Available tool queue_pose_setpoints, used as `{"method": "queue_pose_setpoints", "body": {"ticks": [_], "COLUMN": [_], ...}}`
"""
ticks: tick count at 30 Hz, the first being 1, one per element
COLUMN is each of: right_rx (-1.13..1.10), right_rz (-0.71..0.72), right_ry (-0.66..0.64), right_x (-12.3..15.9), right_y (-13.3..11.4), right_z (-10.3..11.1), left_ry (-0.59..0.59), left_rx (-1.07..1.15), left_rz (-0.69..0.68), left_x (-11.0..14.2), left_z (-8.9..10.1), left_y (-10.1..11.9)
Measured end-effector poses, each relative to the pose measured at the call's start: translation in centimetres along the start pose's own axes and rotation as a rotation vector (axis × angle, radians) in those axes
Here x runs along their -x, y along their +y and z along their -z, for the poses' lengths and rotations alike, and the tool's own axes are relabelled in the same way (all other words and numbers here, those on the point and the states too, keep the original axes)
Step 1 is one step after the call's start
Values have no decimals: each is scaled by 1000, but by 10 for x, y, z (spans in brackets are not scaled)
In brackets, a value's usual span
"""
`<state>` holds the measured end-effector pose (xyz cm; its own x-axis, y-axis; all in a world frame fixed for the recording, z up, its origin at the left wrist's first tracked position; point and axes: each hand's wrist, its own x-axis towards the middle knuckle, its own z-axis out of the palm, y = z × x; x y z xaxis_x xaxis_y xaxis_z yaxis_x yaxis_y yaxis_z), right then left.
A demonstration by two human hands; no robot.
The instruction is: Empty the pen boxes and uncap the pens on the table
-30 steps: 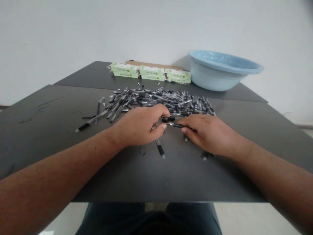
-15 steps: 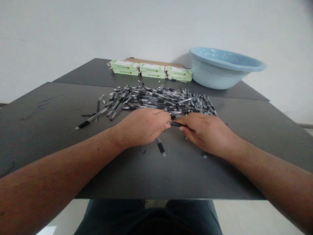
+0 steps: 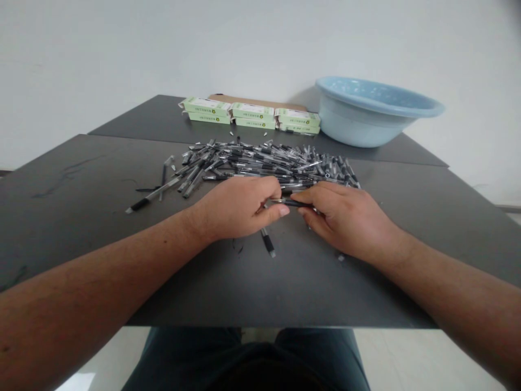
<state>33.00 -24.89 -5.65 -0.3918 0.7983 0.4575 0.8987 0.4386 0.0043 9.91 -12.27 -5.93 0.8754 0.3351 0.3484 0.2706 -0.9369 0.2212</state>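
Observation:
A wide heap of black and clear pens (image 3: pixel 268 162) lies across the middle of the dark table (image 3: pixel 81 217). Both my hands rest just in front of the heap. My right hand (image 3: pixel 345 220) pinches a black pen (image 3: pixel 293 203) that points left. My left hand (image 3: pixel 240 207) closes its thumb and fingers on the pen's left tip, and another pen (image 3: pixel 267 242) sticks out from under this hand toward me. The two hands nearly touch.
A light blue basin (image 3: pixel 374 111) stands at the back right. Green and white boxes (image 3: pixel 249 114) sit in a row at the back, with brown cardboard (image 3: pixel 252 101) behind them. Loose pens (image 3: pixel 152 196) lie left of the heap.
My hands have drawn closer together. The left fingers, apart from the pen's tip a second ago, now close on it. The view has shifted slightly.

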Motion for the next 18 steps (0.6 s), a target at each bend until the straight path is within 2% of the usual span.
{"method": "queue_pose_setpoints", "body": {"ticks": [3, 9, 14, 18], "right_rx": [-14, -39, -36, -66], "right_rz": [-52, -56, -23, -64], "right_ry": [-27, -30, -21, -18], "right_x": [-1, -2, -1, -1], "right_y": [0, 1, 0, -1], "right_z": [0, -2, -6, -6], "left_ry": [17, 4, 32, 38], "left_rx": [23, -130, -171, -114], "left_rz": [5, -69, -46, -27], "left_x": [1, -1, -1, -1], "left_z": [-1, -6, -5, -4], "left_y": [0, 0, 1, -1]}}
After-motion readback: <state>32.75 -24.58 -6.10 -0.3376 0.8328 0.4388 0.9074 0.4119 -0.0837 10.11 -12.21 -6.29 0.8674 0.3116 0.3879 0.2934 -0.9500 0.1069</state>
